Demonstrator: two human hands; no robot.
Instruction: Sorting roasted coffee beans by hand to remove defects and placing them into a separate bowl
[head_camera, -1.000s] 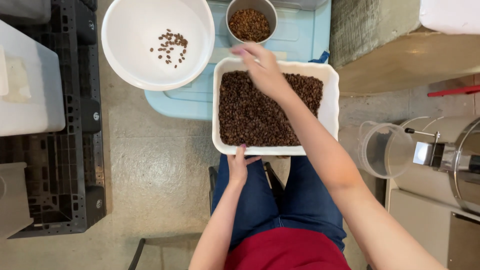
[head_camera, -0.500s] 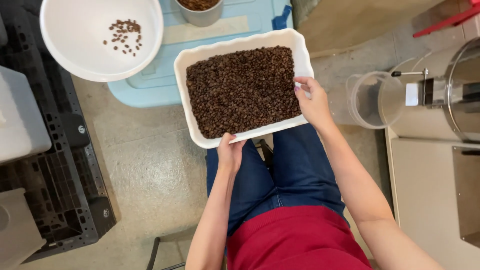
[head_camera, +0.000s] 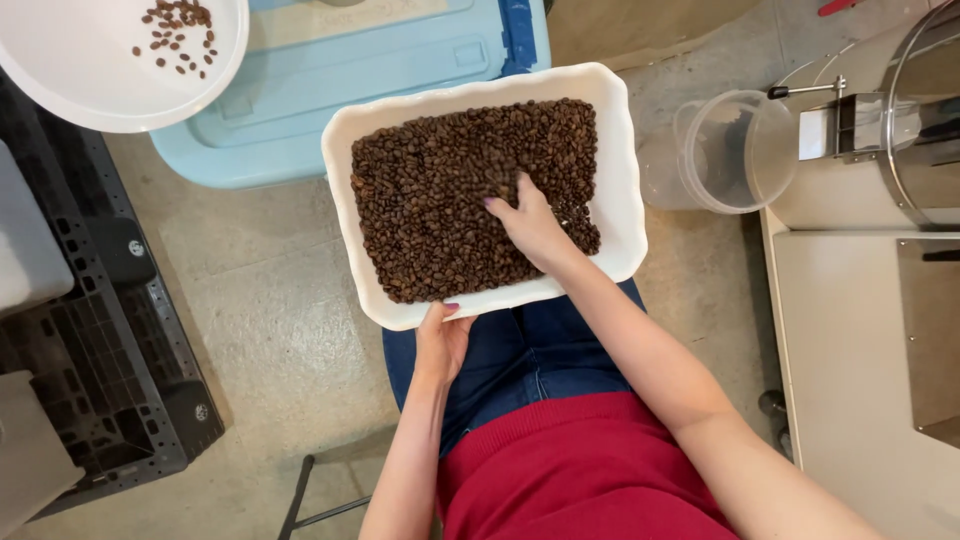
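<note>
My left hand (head_camera: 440, 338) grips the near rim of the white tray (head_camera: 625, 190) on my lap, thumb over the edge, fingers underneath. My right hand (head_camera: 530, 225) lies on the roasted coffee beans (head_camera: 440, 210) in it, fingers loosely spread and pressed among them, nothing pinched that I can see. I judge I am raking through the beans; the next move calls for a light sweep while the tray stays level. Farther off, left, a white bowl (head_camera: 90, 90) holding a few beans rests by a blue bin lid (head_camera: 330, 90).
</note>
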